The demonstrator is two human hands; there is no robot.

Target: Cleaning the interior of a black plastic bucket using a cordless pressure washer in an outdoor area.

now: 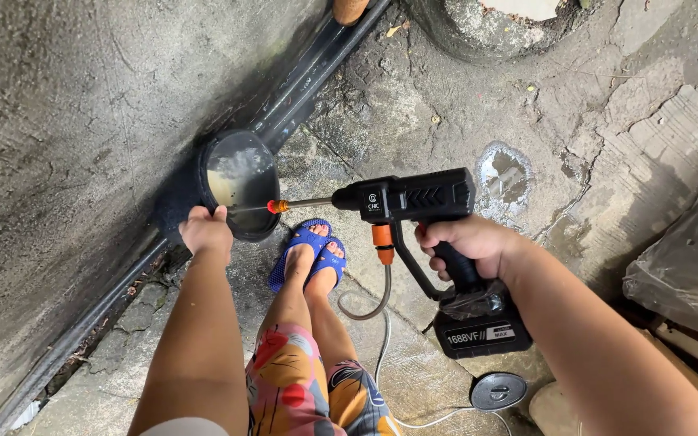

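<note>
My left hand [206,228] grips the near rim of a round black pan [240,182], held upright against the wet grey wall. My right hand [468,245] is wrapped around the handle of a black battery-powered spray gun [414,198] with orange fittings. Its thin nozzle [278,207] points left into the pan, where water splashes. A grey hose [373,300] hangs from the gun's underside. My feet in blue sandals [309,254] stand just below the gun.
A black pipe [309,77] runs along the foot of the wall. A round metal lid [498,391] lies on the cracked concrete near my right arm. A puddle [504,173] sits beyond the gun. Crumpled plastic sheeting [692,258] is at the right.
</note>
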